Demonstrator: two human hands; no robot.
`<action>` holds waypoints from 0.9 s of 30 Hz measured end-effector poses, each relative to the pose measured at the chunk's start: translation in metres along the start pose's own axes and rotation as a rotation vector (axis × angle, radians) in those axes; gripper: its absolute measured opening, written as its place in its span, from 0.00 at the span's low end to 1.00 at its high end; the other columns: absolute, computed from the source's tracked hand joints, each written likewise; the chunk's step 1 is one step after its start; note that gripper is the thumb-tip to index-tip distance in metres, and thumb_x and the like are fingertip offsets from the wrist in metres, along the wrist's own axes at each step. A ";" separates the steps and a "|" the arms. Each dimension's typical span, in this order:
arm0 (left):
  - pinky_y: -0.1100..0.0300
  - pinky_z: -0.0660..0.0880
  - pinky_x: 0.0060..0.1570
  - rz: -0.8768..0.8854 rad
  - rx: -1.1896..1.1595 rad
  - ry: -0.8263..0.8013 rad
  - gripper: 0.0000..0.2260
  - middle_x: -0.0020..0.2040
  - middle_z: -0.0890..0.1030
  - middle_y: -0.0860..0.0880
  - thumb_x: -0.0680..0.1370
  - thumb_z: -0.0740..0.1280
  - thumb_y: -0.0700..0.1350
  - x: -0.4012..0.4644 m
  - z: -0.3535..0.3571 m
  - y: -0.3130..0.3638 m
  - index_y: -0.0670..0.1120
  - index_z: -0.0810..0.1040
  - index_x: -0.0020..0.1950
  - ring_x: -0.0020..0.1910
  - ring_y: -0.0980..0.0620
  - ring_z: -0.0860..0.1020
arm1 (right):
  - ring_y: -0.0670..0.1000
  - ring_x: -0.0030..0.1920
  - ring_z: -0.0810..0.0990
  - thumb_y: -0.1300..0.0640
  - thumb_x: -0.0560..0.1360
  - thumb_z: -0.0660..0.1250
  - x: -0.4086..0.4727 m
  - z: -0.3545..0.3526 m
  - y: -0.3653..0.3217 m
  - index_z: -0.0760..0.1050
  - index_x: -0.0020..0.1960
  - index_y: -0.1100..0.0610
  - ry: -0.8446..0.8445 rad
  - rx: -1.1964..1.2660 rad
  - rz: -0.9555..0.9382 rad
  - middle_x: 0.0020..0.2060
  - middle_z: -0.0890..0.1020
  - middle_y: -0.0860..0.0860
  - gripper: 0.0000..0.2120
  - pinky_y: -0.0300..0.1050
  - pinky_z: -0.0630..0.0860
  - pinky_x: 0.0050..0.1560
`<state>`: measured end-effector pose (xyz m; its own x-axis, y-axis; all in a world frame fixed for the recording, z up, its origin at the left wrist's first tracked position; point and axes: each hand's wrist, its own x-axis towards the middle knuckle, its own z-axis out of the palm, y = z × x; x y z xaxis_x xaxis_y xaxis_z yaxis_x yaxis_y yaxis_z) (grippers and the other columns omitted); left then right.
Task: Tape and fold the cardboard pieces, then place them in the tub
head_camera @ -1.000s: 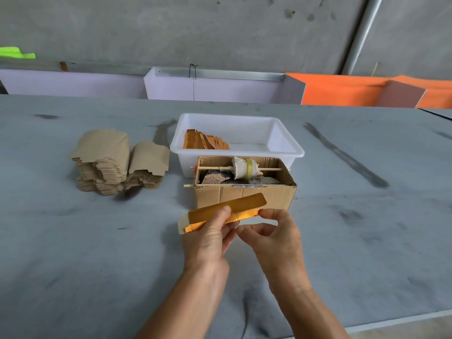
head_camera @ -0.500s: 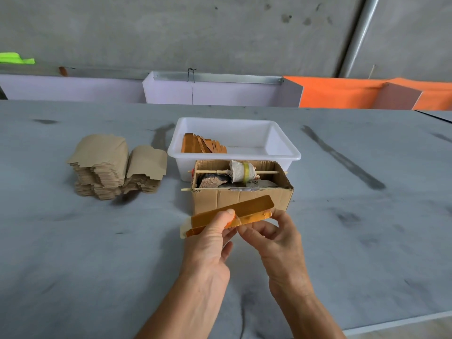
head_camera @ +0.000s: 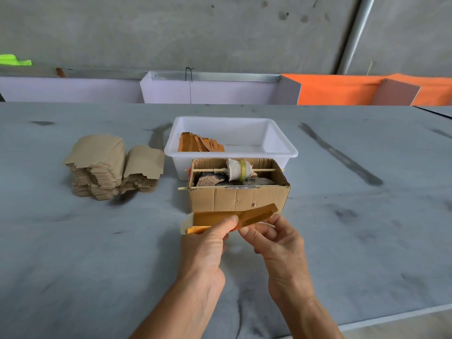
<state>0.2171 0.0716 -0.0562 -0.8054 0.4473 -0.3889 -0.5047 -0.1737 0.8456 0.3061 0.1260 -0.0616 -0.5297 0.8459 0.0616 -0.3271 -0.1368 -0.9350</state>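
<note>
Head: tub (head_camera: 281, 145) with folded pieces (head_camera: 200, 144)

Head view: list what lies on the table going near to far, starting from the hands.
Left hand and right hand → folded piece they hold → cardboard box with the tape roll on a stick → white tub holding finished pieces.

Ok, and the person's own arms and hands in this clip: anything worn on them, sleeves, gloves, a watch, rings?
Nothing worn that shows. The left hand and right hand are bare, no gloves. No ring shows on the visible fingers, and neither wrist carries a watch or band. Both forearms are bare down to the bottom edge of the head view, so no sleeve shows.
</note>
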 end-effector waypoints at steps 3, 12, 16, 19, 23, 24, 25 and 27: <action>0.55 0.73 0.50 0.069 0.039 0.009 0.09 0.28 0.81 0.55 0.65 0.76 0.35 -0.004 0.000 0.002 0.45 0.79 0.37 0.35 0.54 0.79 | 0.45 0.31 0.78 0.70 0.65 0.72 -0.004 0.001 0.000 0.79 0.39 0.61 -0.048 0.016 0.080 0.29 0.82 0.52 0.07 0.34 0.72 0.34; 0.62 0.72 0.36 0.126 0.144 -0.123 0.08 0.28 0.82 0.53 0.66 0.76 0.36 -0.009 -0.002 0.002 0.46 0.79 0.36 0.29 0.60 0.79 | 0.48 0.34 0.82 0.62 0.61 0.72 -0.004 0.003 0.003 0.81 0.39 0.61 0.083 0.249 0.397 0.34 0.83 0.55 0.07 0.41 0.71 0.37; 0.59 0.76 0.42 0.070 0.109 -0.171 0.05 0.30 0.81 0.52 0.69 0.74 0.46 -0.010 -0.005 -0.001 0.46 0.80 0.36 0.33 0.54 0.78 | 0.48 0.32 0.80 0.62 0.60 0.72 -0.002 0.006 0.001 0.79 0.37 0.60 0.188 0.237 0.387 0.31 0.82 0.54 0.06 0.41 0.70 0.37; 0.61 0.74 0.39 0.083 0.080 -0.203 0.04 0.31 0.81 0.51 0.67 0.74 0.42 -0.017 -0.004 -0.003 0.45 0.81 0.33 0.31 0.56 0.77 | 0.49 0.34 0.79 0.61 0.60 0.73 -0.002 0.006 -0.003 0.80 0.32 0.57 0.199 0.185 0.359 0.31 0.82 0.54 0.02 0.40 0.70 0.38; 0.59 0.73 0.39 0.144 0.058 -0.160 0.06 0.29 0.81 0.50 0.68 0.73 0.34 -0.019 -0.001 -0.001 0.43 0.81 0.34 0.31 0.55 0.76 | 0.49 0.34 0.82 0.58 0.69 0.70 0.000 0.005 -0.007 0.79 0.34 0.55 0.168 0.250 0.429 0.32 0.83 0.53 0.06 0.44 0.70 0.40; 0.59 0.73 0.39 0.155 0.052 -0.158 0.05 0.29 0.81 0.50 0.68 0.73 0.34 -0.019 -0.001 0.000 0.42 0.80 0.35 0.30 0.56 0.76 | 0.49 0.34 0.82 0.56 0.72 0.68 0.001 0.003 -0.008 0.78 0.36 0.55 0.160 0.288 0.450 0.33 0.83 0.54 0.07 0.44 0.70 0.40; 0.59 0.73 0.39 0.163 0.045 -0.157 0.05 0.29 0.81 0.50 0.69 0.73 0.34 -0.019 -0.001 0.001 0.42 0.80 0.35 0.30 0.56 0.76 | 0.49 0.35 0.83 0.54 0.72 0.68 0.001 0.003 -0.009 0.78 0.37 0.55 0.148 0.305 0.453 0.34 0.83 0.54 0.07 0.44 0.71 0.40; 0.59 0.73 0.39 0.176 0.042 -0.158 0.06 0.29 0.81 0.49 0.69 0.72 0.34 -0.019 -0.001 0.001 0.42 0.80 0.33 0.30 0.55 0.77 | 0.48 0.37 0.83 0.54 0.65 0.72 0.000 0.003 -0.009 0.79 0.38 0.55 0.118 0.254 0.404 0.36 0.84 0.53 0.06 0.44 0.71 0.41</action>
<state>0.2313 0.0616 -0.0480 -0.8198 0.5454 -0.1746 -0.3444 -0.2259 0.9113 0.3066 0.1254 -0.0522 -0.5660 0.7498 -0.3428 -0.3018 -0.5753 -0.7602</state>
